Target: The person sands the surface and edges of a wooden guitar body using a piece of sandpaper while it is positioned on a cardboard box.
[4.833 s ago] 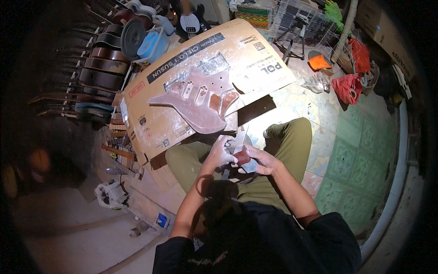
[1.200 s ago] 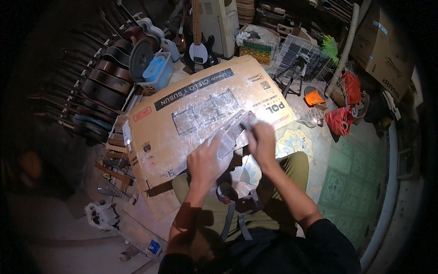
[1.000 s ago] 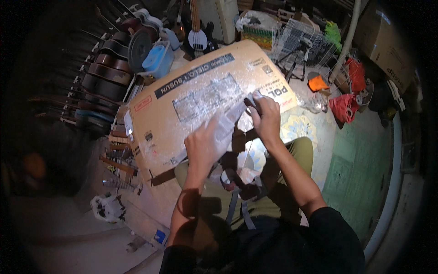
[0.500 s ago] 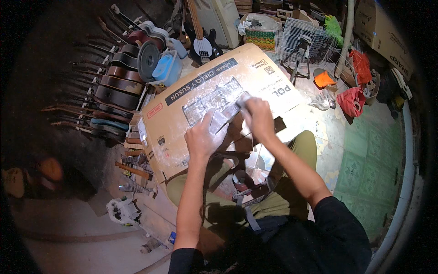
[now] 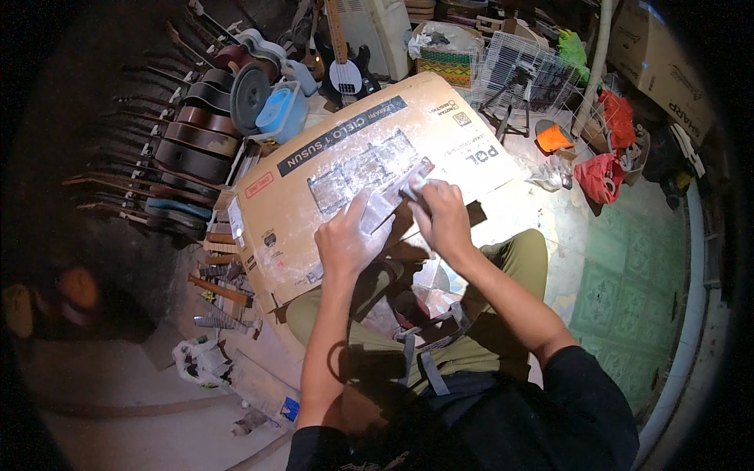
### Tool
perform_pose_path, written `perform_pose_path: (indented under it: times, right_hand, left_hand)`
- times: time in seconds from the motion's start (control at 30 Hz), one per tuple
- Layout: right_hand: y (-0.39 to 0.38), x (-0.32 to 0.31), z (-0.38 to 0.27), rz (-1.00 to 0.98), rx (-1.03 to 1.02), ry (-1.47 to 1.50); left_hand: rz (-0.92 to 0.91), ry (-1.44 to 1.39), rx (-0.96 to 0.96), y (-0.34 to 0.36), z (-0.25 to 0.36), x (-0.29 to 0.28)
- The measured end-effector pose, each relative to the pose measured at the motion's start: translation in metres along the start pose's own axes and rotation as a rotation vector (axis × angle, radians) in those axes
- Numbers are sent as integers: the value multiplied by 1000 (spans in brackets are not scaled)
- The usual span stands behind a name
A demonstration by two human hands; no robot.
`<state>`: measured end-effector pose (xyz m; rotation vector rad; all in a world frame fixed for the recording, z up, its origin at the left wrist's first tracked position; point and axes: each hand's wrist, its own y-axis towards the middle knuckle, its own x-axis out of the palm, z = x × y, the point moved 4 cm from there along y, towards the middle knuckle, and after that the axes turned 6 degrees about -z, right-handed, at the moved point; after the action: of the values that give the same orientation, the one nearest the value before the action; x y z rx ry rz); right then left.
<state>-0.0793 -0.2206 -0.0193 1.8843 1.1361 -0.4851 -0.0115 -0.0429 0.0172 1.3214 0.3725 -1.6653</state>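
My left hand (image 5: 345, 240) is closed around the near end of a dusty, bar-shaped piece (image 5: 382, 206), whitish grey with a darker far tip. Pinched in the fingers of my right hand (image 5: 443, 217) is a small grey pad (image 5: 413, 185), pressed against the piece near its far end. Its exact kind is too small to make out. Both hands are coated with pale powder. They work above a flattened cardboard sheet (image 5: 298, 228), which is dusted white around its middle.
Several hand tools, among them one with a wooden handle (image 5: 220, 290), lie left of the cardboard. Guitars (image 5: 192, 161) stand in a row at far left, near a blue tub (image 5: 284, 114). A small tripod (image 5: 514, 98), a wire cage (image 5: 542, 67) and a red bag (image 5: 601, 177) are at far right.
My right hand has drawn the pad back toward me along the piece, baring its far tip. My left hand keeps its grip almost in place. The view has shifted slightly.
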Motion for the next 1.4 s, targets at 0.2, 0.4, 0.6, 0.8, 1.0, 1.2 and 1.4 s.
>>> perform_pose_path:
  times: [0.2,0.4,0.6,0.8,1.0,1.2,1.4]
  right_hand:
    - [19,3,37,-122,185,-53]
    - [26,-13,32,101,136,-11]
    - [18,-8,28,14,64,-43]
    - [10,1,17,-108,66,12]
    - [2,0,-4,55,-30,58]
    - [1,4,4,-34,15,-17]
    - [10,6,23,-16,126,-52]
  left_hand:
    - [45,-45,50,-1,5,-1]
    - [41,-40,29,1,2,-3]
    - [-64,-13,-39,4,3,-6]
    - [25,-73,6,4,-2,-3]
    - [77,-89,31,0,-3,-2]
    - [59,-90,-10,-3,3,-2]
    - [25,-96,-17,0,8,-4]
